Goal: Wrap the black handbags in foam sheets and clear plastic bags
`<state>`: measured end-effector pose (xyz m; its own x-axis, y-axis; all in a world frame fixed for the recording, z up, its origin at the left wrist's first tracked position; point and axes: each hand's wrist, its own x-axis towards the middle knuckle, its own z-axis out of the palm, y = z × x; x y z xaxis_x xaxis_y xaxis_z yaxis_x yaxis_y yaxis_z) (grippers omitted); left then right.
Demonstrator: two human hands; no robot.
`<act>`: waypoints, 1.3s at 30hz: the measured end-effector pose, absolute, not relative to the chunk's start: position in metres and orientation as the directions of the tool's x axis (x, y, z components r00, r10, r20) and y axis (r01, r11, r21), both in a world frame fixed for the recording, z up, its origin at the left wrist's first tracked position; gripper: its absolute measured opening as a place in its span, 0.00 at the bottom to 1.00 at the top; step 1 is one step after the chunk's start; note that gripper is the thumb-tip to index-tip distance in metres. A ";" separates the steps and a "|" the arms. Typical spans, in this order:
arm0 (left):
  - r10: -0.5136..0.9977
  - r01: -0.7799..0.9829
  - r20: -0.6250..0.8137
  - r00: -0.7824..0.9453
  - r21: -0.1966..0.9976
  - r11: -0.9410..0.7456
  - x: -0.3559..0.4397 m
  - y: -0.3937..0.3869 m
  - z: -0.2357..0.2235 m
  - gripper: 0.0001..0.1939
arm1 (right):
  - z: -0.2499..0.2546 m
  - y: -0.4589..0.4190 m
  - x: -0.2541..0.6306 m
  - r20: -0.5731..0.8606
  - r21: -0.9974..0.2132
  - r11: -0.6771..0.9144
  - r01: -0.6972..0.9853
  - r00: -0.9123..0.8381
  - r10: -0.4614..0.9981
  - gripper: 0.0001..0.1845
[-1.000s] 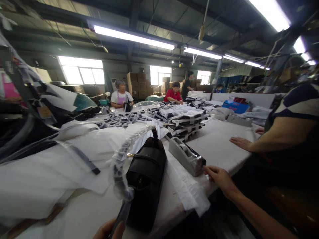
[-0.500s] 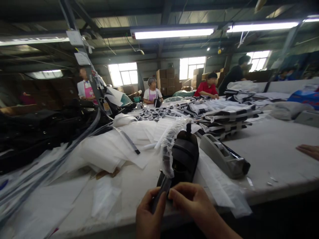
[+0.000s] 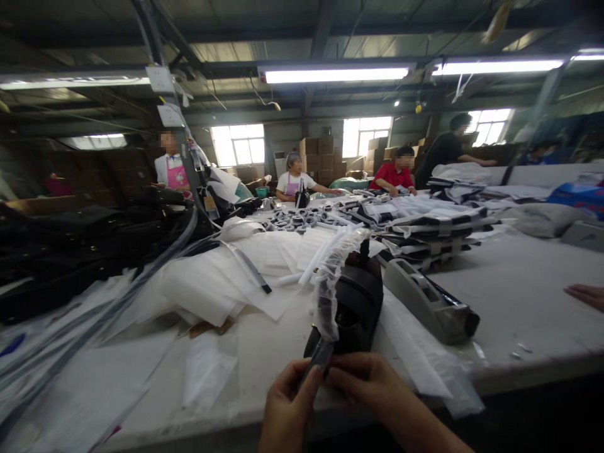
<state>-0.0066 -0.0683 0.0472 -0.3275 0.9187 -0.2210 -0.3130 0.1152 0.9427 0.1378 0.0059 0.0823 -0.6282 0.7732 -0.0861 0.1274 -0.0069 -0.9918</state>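
Observation:
A black handbag (image 3: 359,290) stands on the table before me. Its raised handle is wrapped in crinkled, whitish translucent plastic (image 3: 326,302). Below the wrapping runs a dark, shiny strap (image 3: 322,356), which my left hand (image 3: 287,402) pinches between thumb and fingers. My right hand (image 3: 372,385) is closed against the same strap from the other side, close to the bag's base. Its fingertips are partly hidden, so exactly what they pinch is hard to see. A grey tape dispenser (image 3: 431,305) lies just right of the bag.
White sheets (image 3: 202,277) spread to the left, and clear plastic (image 3: 425,358) hangs over the front edge. Stacked black-and-white pieces (image 3: 434,226) stand behind the dispenser. Another person's hand (image 3: 585,294) rests at the right edge. Black bags (image 3: 94,233) pile up far left.
The view has shifted slightly, moving everything a little to the right. Both hands stay at the strap. Across the table, a co-worker in a pink apron now stretches an arm sideways.

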 end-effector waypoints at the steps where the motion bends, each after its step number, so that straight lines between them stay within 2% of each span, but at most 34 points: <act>1: 0.932 -0.344 -0.225 -0.286 0.931 0.119 -0.007 -0.067 0.045 0.32 | 0.082 0.005 0.140 -0.099 -0.993 -0.032 0.117 -0.632 0.769 0.20; 6: 0.953 -0.423 -0.268 -0.142 0.887 0.187 -0.011 -0.066 0.042 0.31 | 0.072 0.003 0.142 -0.142 -0.986 -0.068 0.151 -0.554 0.821 0.22; 12: 0.955 -0.427 -0.282 -0.094 0.878 0.217 -0.016 -0.071 0.044 0.31 | 0.056 0.001 0.138 -0.023 -0.992 0.049 0.119 -0.541 0.841 0.19; 20: 0.944 -0.440 -0.319 -0.088 0.863 0.250 -0.014 -0.069 0.044 0.31 | 0.048 0.000 0.120 -0.098 -0.987 -0.047 0.151 -0.355 0.929 0.25; 29: 0.941 -0.419 -0.331 -0.069 0.866 0.274 -0.012 -0.069 0.053 0.31 | 0.049 -0.002 0.113 -0.064 -0.986 -0.002 0.167 -0.368 0.928 0.21; 34: 0.947 -0.451 -0.319 -0.035 0.851 0.270 -0.006 -0.068 0.051 0.30 | 0.048 0.002 0.108 -0.110 -0.987 -0.056 0.149 -0.384 0.917 0.19; 39: 0.945 -0.451 -0.320 -0.062 0.854 0.260 -0.006 -0.065 0.041 0.32 | 0.054 0.005 0.114 -0.102 -0.993 -0.120 0.002 -0.543 0.834 0.24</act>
<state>-0.0056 -0.0646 0.0414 -0.0622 0.9453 -0.3202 -0.4513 0.2595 0.8538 0.1143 0.0055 0.0537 -0.5428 0.8336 -0.1022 0.0025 -0.1201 -0.9928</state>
